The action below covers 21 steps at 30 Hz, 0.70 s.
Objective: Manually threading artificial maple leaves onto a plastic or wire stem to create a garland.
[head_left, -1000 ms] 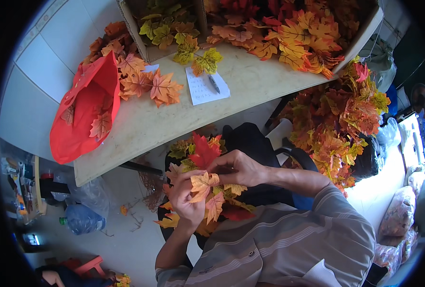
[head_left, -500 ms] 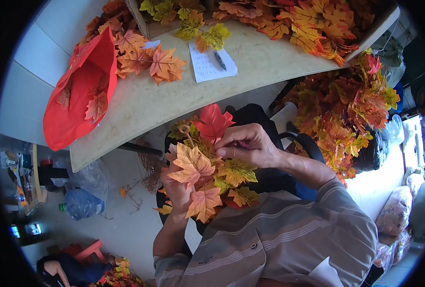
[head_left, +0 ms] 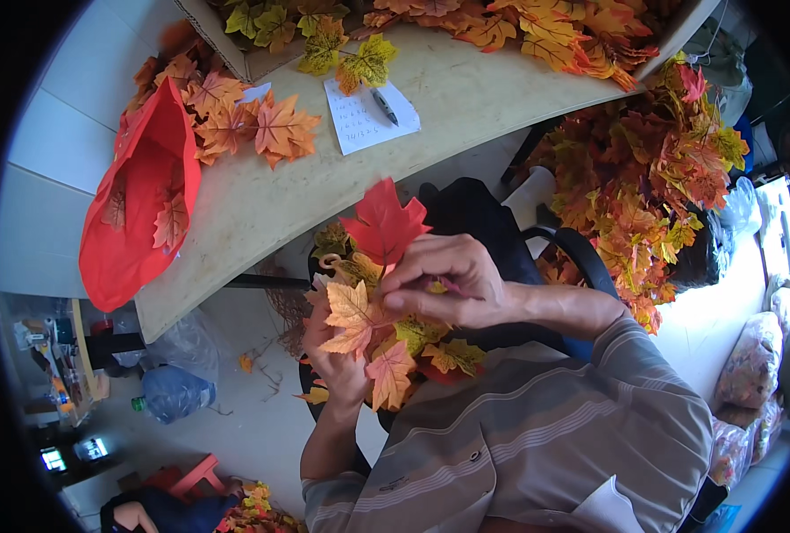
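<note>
Clutching a bunch of orange and yellow fabric maple leaves [head_left: 373, 342], the left hand [head_left: 337, 360] grips firmly; the right hand [head_left: 448, 280] pinches a red fabric maple leaf [head_left: 384, 226].

Pale wooden table [head_left: 262, 222], tiled floor [head_left: 235, 426]

The maple leaf [head_left: 384, 224] at the top of the bunch is plain red. The leaves below it [head_left: 368, 342] are orange, yellow and olive-green, with paler veins. The bag [head_left: 142, 209] on the tabletop [head_left: 262, 222] is bright red, the tabletop pale beige. The paper sheet [head_left: 368, 115] is white with faint blue marks, the pen [head_left: 383, 106] dark. The shirt [head_left: 537, 435] is grey-brown with thin pale stripes. The heap of leaves [head_left: 652, 186] is orange, red and yellow.
</note>
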Tool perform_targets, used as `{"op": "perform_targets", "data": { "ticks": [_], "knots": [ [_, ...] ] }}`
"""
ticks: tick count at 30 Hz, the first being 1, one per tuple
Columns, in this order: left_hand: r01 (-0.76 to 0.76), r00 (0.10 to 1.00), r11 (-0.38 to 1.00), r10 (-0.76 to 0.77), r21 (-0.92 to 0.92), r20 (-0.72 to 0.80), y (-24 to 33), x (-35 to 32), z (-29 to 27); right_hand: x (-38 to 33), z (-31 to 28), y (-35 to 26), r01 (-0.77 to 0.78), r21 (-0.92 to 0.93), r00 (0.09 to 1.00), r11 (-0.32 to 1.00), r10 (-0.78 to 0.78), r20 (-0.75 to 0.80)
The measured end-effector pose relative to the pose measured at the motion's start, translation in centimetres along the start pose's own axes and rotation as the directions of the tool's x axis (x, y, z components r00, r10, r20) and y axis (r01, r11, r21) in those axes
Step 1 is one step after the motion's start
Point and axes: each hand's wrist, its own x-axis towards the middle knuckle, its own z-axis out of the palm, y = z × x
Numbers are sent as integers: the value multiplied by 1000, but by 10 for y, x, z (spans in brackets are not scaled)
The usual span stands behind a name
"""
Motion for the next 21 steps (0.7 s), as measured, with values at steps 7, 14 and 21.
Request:
{"op": "perform_targets", "data": {
  "ticks": [7, 14, 21],
  "knots": [
    [113, 989, 989, -121, -95, -80, 0, 8, 11, -31, 30, 15, 343, -211, 937, 915, -318, 147],
    [196, 976, 938, -213, -287, -31, 8, 14, 2, -36, 29, 22, 314, -296, 891, 902, -173, 419],
    [85, 995, 957, -96, -277, -30, 14, 9, 7, -20, 13, 12, -250, 301, 959, 920, 278, -55]
  ]
}}
